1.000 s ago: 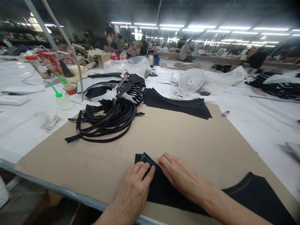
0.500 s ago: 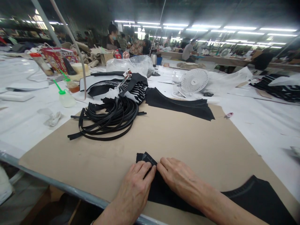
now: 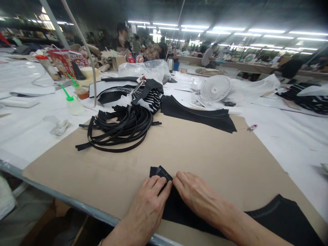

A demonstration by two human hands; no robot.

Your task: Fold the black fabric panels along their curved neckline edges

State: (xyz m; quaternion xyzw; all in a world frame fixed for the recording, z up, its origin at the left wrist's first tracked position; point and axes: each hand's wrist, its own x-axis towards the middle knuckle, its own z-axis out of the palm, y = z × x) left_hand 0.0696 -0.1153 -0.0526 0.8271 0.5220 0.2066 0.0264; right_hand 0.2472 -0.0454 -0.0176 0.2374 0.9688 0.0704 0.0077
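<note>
A black fabric piece (image 3: 279,218) lies on brown board (image 3: 205,153) near the table's front edge, curving away to the lower right. A black strip (image 3: 164,172) sits along its upper left edge, its end sticking out past my fingers. My left hand (image 3: 151,200) is closed on the fabric and strip, thumb and fingers pressed down together. Just right of it, almost touching, my right hand (image 3: 196,191) has its fingers closed at the same edge. The right forearm covers the middle of the fabric, and the fingertips' exact grip is partly hidden.
A coiled bundle of black strips (image 3: 120,133) rests on the board's left, with stacked black cut pieces (image 3: 197,114) along its far edge. Beyond stand a white fan (image 3: 214,89), green-tipped bottles (image 3: 74,106) and a red box (image 3: 68,61). Other people sit in the background.
Both hands keep the same place on the fabric, with hardly any movement. The whole view has shifted slightly.
</note>
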